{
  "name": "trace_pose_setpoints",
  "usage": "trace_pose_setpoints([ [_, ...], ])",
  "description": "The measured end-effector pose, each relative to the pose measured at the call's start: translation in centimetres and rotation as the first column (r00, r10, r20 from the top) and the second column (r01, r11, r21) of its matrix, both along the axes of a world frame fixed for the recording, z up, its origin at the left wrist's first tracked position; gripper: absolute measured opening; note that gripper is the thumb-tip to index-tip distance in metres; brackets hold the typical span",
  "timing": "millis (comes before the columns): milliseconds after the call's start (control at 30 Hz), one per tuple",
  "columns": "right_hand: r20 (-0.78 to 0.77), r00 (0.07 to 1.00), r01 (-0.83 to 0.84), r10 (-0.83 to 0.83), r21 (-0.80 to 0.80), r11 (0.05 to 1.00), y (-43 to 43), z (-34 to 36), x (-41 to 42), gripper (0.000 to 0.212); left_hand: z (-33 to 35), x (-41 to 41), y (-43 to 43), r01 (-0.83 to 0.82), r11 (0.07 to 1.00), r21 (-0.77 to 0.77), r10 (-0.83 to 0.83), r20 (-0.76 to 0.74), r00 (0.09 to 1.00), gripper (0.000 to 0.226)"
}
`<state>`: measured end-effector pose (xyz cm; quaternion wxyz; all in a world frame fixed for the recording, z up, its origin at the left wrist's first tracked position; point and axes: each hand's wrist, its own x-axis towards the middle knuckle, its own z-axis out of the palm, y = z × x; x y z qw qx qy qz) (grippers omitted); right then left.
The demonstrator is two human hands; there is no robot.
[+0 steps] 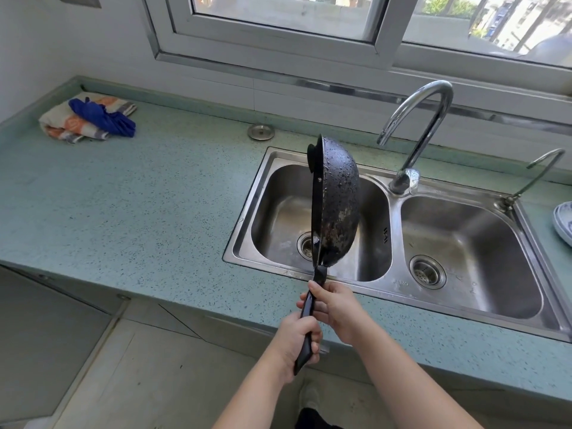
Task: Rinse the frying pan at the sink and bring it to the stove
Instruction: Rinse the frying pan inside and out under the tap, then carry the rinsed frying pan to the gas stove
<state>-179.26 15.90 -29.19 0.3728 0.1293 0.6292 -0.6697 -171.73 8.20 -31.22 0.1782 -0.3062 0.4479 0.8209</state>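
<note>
**Pan held on edge over left sink bowl**

We've got both hands on the pan handle (309, 320). Left hand (295, 345) is nearest, fingers wrapped tight around the lower end. Right hand (335, 308) sits just above it, fingers curled round the upper handle. Frying pan (339, 199) is tipped on its side, handle down, dark wet underside facing right, hanging over the left bowl (278, 212) of the double steel sink, above the drain (306, 244). Right bowl (470, 243) beside it. Gooseneck faucet (414, 131) stands behind the divider, smaller tap (538, 171) further right. Speckled green countertop (139, 196) runs left; folded towel with blue cloth (102, 117) at far left corner, sink plug (261, 132) near the wall. Window (278, 20) beyond
</note>
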Motion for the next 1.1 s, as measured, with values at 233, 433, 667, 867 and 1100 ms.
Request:
trace_pose_setpoints([
  [233,0.000,0.999,0.039,-0.039,-0.012,0.999,2.0,-0.2,-0.3,0.011,1.0,-0.7,2.7,0.008,0.989,-0.149,-0.009,-0.005,1.000,0.009],
  [433,0.017,0.995,0.104,-0.103,-0.037,0.994,3.9,-0.1,-0.6,0.015,0.7,-1.8,5.3,0.030,0.950,-0.310,-0.018,0.040,0.999,0.023],
  [667,0.030,0.993,0.112,-0.112,0.011,0.994,6.2,-0.2,-1.4,0.021,-0.2,-3.0,9.0,0.050,0.879,-0.474,-0.025,0.058,0.998,0.011],
  [867,0.084,0.994,0.059,-0.064,0.059,0.996,7.6,-0.7,-2.2,0.020,-0.7,-3.6,10.7,0.119,0.802,-0.586,-0.054,0.128,0.990,0.012],
  [1100,0.102,0.995,-0.029,0.016,0.122,0.992,8.8,-2.0,-3.1,0.012,-0.5,-4.2,12.8,0.167,0.743,-0.649,-0.029,0.218,0.976,0.018],
])
